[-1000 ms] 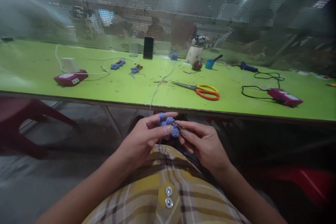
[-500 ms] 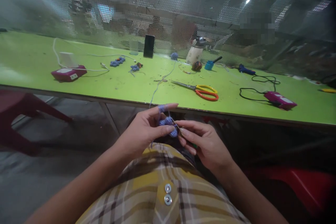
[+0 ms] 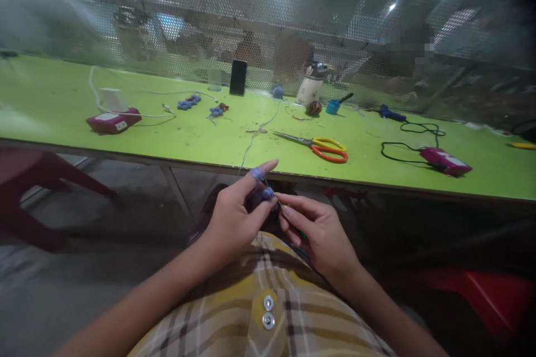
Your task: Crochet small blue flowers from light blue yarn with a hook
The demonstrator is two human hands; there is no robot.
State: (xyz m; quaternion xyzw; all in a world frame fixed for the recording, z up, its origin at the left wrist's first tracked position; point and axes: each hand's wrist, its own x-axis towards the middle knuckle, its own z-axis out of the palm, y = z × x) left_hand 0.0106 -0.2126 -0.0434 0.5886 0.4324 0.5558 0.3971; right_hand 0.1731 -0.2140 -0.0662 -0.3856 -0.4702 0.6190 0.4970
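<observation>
My left hand point(image 3: 238, 206) pinches a small blue-purple crochet piece point(image 3: 263, 195) between thumb and fingers, its index finger stretched out with yarn wound round it. From that finger the strand of yarn point(image 3: 252, 142) runs up over the table edge to a small yarn ball point(image 3: 277, 92) at the back. My right hand point(image 3: 314, 226) grips a thin crochet hook point(image 3: 280, 204), whose tip meets the piece; a bit of green shows under the palm. Both hands are close together above my lap, just in front of the table.
On the green table point(image 3: 201, 142) lie scissors point(image 3: 329, 148), two blue crocheted pieces point(image 3: 189, 102), a dark multicoloured ball point(image 3: 313, 107) and a blue pot point(image 3: 333, 106). Behind stand a phone point(image 3: 238, 77) and a jug point(image 3: 310, 86). Purple power sockets point(image 3: 114, 121) with cords lie at both sides. A stool point(image 3: 37, 184) is at left.
My left hand has turned, its index finger now pointing more upward, and the crochet piece has tilted so less of it shows. My right hand has shifted slightly left with the hook.
</observation>
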